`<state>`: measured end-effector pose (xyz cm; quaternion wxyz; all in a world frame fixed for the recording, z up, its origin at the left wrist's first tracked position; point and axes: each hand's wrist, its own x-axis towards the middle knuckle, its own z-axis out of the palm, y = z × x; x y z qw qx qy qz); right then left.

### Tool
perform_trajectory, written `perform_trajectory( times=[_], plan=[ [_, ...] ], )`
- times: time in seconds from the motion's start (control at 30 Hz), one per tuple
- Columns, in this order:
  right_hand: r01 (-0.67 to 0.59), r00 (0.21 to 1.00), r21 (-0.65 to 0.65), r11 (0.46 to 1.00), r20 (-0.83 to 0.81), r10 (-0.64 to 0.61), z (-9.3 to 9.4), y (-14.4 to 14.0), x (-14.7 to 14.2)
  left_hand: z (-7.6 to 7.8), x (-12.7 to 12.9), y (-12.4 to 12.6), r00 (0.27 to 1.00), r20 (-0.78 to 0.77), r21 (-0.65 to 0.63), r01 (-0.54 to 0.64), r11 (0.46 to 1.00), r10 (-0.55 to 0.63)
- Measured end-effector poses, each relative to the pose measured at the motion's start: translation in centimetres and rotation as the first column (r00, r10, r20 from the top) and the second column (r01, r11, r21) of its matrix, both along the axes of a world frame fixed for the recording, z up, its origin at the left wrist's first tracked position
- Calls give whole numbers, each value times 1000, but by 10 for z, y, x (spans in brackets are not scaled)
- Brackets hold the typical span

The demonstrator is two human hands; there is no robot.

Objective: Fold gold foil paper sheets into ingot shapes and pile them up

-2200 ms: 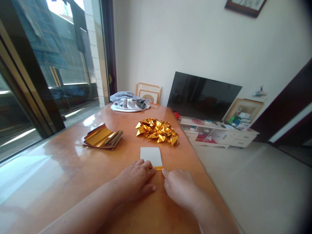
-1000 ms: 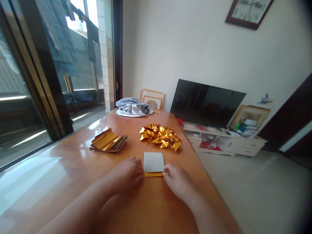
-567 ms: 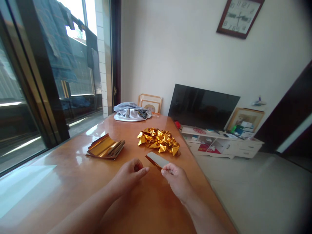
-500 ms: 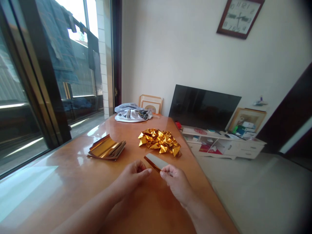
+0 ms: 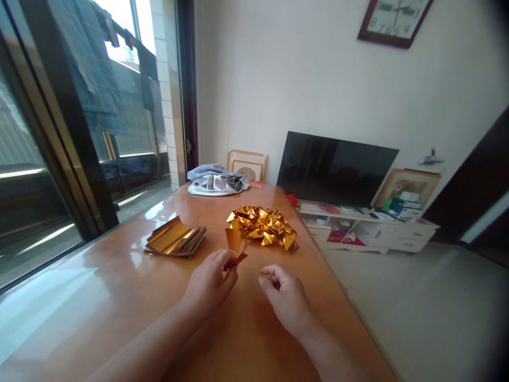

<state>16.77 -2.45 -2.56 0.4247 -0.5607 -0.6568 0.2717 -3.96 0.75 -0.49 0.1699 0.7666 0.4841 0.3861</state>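
My left hand [image 5: 212, 276] pinches a sheet of gold foil paper [image 5: 233, 240] between thumb and fingers, above the table. The sheet is bent, one part standing up and a narrow folded strip poking out to the right. To its right, my right hand [image 5: 287, 297] holds nothing; its fingers are loosely curled, with the thumb apart from the index finger. Just beyond the hands lies a heap of folded gold foil pieces [image 5: 264, 225]. Left of it rests a stack of gold foil sheets [image 5: 175, 239], the top one curling up.
The glossy wooden table [image 5: 131, 313] carries a bundle of pale cloth [image 5: 217, 180] at its far end. Past the right edge stand a white cabinet [image 5: 374, 236] and a television [image 5: 336, 170]. A glass sliding door [image 5: 35, 185] runs along the left.
The foil sheet has passed from my right hand to my left and now shows its gold side bent upward. My right hand has let go of it.
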Motion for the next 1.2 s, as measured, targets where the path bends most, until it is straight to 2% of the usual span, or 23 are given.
perform_trajectory(
  times=[0.1, 0.2, 0.27, 0.33, 0.47, 0.6, 0.8, 0.97, 1.2],
  plan=[
    [66, 992, 183, 981, 97, -85, 6, -3, 1, 7, -2, -3, 949, -315, 141, 12, 990, 34],
    [38, 960, 312, 949, 251, -121, 13, -7, 0, 9, 1, -6, 883, -468, 124, 101, 987, -31],
    [-32, 919, 294, 955, 384, -88, 15, -9, 0, 6, 5, -8, 854, -511, 81, 164, 983, -101],
    [-97, 868, 213, 972, 496, -22, 16, -11, 0, 1, 9, -8, 834, -526, 35, 216, 976, -166],
    [-177, 786, 48, 983, 608, 112, 12, -9, 5, -9, 12, -7, 820, -509, -46, 278, 960, -262],
    [-205, 787, 3, 979, 595, 162, 8, -5, 9, -12, 8, -5, 855, -445, -97, 250, 963, -267],
    [-198, 863, 11, 980, 476, 169, -2, 4, 12, -8, -3, -5, 888, -368, -202, 211, 956, -274],
    [-137, 931, -5, 991, 341, 131, -16, 14, 12, -8, -10, 1, 919, -319, -265, 149, 953, -232],
    [-19, 959, -79, 997, 281, 41, -27, 28, 9, -12, -13, 9, 935, -303, -290, 95, 952, -186]
  ],
)
